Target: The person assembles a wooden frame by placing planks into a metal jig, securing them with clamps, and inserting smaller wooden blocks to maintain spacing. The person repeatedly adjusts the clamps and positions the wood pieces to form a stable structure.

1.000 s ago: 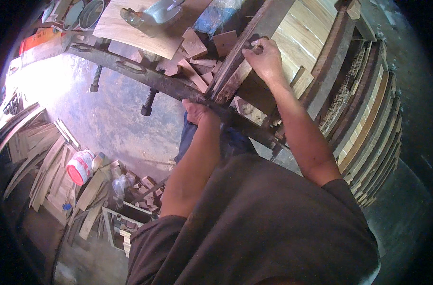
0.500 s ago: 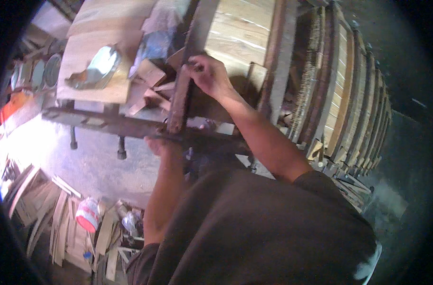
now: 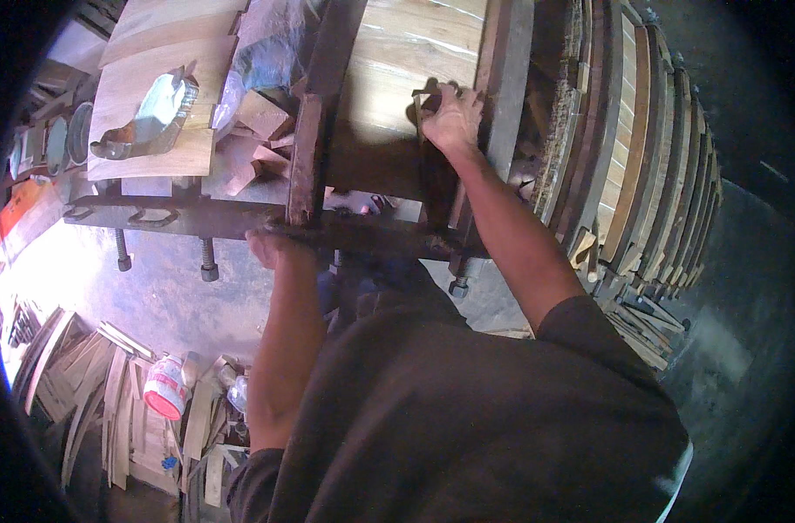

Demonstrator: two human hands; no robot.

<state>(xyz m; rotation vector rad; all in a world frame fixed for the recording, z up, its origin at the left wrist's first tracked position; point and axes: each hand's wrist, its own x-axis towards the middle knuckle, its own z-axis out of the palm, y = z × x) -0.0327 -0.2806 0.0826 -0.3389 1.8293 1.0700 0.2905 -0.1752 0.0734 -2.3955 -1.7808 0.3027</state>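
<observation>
My right hand (image 3: 454,119) is at the upper end of a narrow wooden block (image 3: 430,166), beside the dark right-hand clamp bar (image 3: 508,78). Its fingers reach over the block's end, and the palm hides part of it. My left hand (image 3: 268,248) is curled at the lower edge of a dark metal cross rail (image 3: 232,216), below a short upright dark bar (image 3: 306,161). What those fingers grip under the rail is hidden. Between the clamp bars lies a panel of glued light boards (image 3: 406,74).
Left of the clamp, stacked boards (image 3: 122,105) carry a torn pale container (image 3: 162,109). Wood offcuts (image 3: 264,118) lie beside them. Bolts (image 3: 208,260) hang under the rail. More clamped panels (image 3: 620,166) stand in a row at right. Scrap strips (image 3: 118,410) and a bucket (image 3: 166,388) occupy the floor.
My right hand has moved right, from the left clamp bar across the panel to the wooden block. The block has shifted slightly left. My left hand stays at the rail; the whole view has shifted a little.
</observation>
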